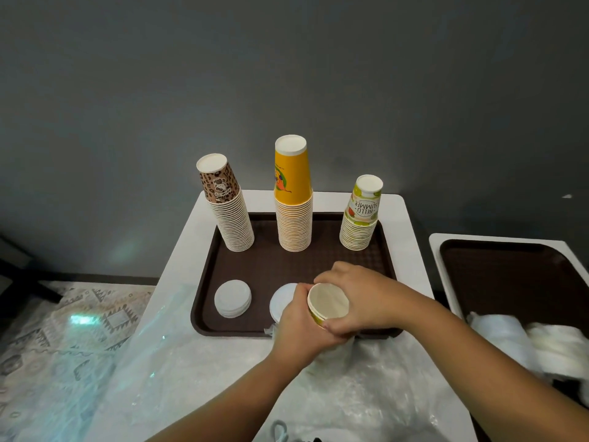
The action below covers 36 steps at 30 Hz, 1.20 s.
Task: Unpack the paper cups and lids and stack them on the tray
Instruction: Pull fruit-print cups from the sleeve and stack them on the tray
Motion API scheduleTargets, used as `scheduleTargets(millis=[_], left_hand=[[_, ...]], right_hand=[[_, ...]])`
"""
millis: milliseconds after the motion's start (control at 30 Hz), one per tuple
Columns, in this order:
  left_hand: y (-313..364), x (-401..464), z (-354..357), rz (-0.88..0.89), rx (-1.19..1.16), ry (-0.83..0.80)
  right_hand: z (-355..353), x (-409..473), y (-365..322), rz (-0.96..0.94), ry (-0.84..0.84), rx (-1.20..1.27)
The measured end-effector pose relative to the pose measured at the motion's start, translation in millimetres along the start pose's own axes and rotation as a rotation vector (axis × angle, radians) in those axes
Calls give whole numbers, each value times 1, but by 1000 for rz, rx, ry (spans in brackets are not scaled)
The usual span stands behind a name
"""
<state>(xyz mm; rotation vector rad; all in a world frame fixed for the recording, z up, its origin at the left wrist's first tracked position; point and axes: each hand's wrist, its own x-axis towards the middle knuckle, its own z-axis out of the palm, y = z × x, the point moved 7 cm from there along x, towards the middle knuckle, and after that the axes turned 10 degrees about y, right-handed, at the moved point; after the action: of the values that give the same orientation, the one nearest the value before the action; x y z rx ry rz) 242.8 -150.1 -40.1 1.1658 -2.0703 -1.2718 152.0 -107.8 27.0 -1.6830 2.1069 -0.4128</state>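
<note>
We hold a small bunch of cups [326, 306], open end up, over the near edge of the tray [271, 263]. Our left hand [301, 327] and right hand [353, 298] both wrap around its sides. Paper cups are light and squash easily, so we squeeze softly, low down.

Three upside-down cup stacks, brown [230, 212], yellow [293, 199] and green [361, 218], stand on the brown tray [271, 263]. White lids [232, 298] lie in front.
</note>
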Motion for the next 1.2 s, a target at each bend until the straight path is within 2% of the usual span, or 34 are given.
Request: scheduleTargets(millis=[133, 233, 433, 533, 633, 767, 867, 967, 1067, 1200], left_hand=[[2, 2, -5, 8, -59, -1], [-1, 4, -6, 17, -68, 5], [-2, 3, -4, 12, -37, 13], [-2, 3, -2, 13, -14, 16], [-1, 4, -2, 18, -22, 15], [-1, 4, -2, 22, -32, 0], [-3, 4, -2, 7, -28, 5], [-3, 4, -1, -3, -32, -1], [-3, 5, -1, -11, -26, -6], [-4, 7, 0, -20, -28, -13]], right_hand=[[-24, 3, 11, -19, 15, 52], [-43, 4, 23, -32, -34, 130], [-25, 8, 60, 5, -206, -107], [-6, 14, 68, 4, -210, -89], [-20, 23, 64, 52, -42, 272], [-70, 48, 89, 203, 516, 611], [-93, 67, 117, 294, 788, 735], [-100, 85, 141, 364, 880, 713], [-94, 96, 158, 433, 901, 701], [-88, 102, 165, 426, 937, 679]])
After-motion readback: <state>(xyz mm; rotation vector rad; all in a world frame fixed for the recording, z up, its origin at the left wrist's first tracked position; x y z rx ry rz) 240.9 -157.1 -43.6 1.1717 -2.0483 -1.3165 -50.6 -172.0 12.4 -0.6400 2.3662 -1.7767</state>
